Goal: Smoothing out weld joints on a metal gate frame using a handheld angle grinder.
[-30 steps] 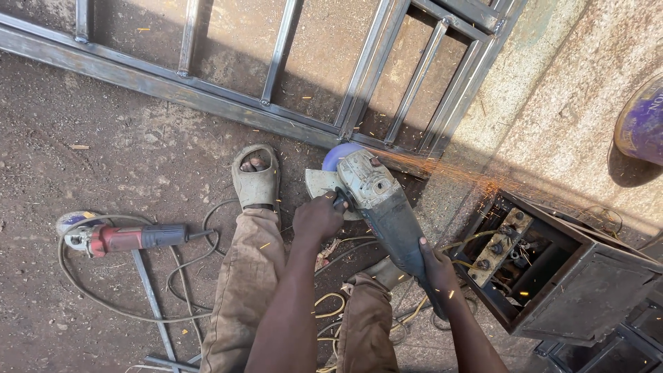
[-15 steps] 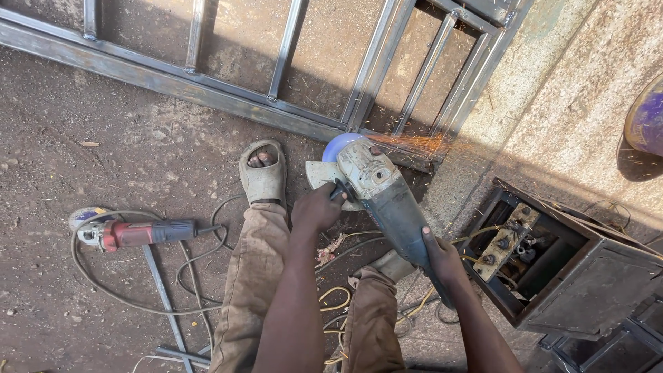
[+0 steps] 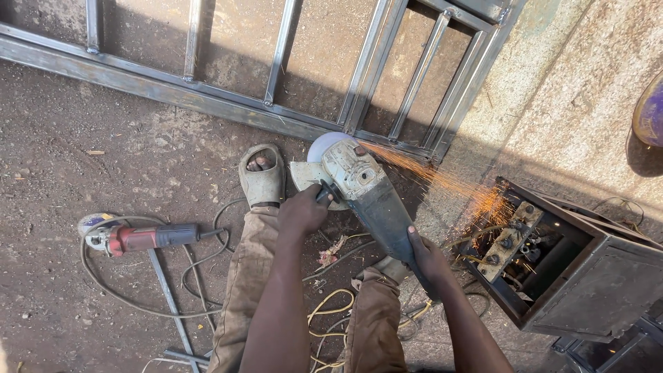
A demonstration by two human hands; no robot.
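Right now I am holding the grinder (image 3: pixel 359 190) two-handed: my left hand (image 3: pixel 302 211) is wrapping its fingers (image 3: pixel 319 200) shut around the side handle, and my right hand (image 3: pixel 428 259) is closing its fingers around the dark rear body. The disc end is sitting ahead of my left fingers, touching the bottom rail of the steel frame (image 3: pixel 228 103), and sparks (image 3: pixel 456 183) are spraying away to the right of it.

I am judging the grinder as heavy and stiff, nose-weighted toward the gear head, with a hard casing that looks dusty and could be slick. The two grips I am using seem the only sound ones, since the disc and guard are not for touching. Any twist at the contact would likely kick it, so I am treating it as something that needs both hands firm.

Room is tight. My sandal (image 3: pixel 262 173) is lying just left of my left fingers, close to the disc. The open metal box (image 3: pixel 587 276) is sitting just right of my right fingers, catching sparks. Cables (image 3: pixel 331 304) are looping on the ground beneath both hands. A smaller red grinder (image 3: pixel 138 238) is lying well left, apart from everything. The frame's rail is blocking any push forward.
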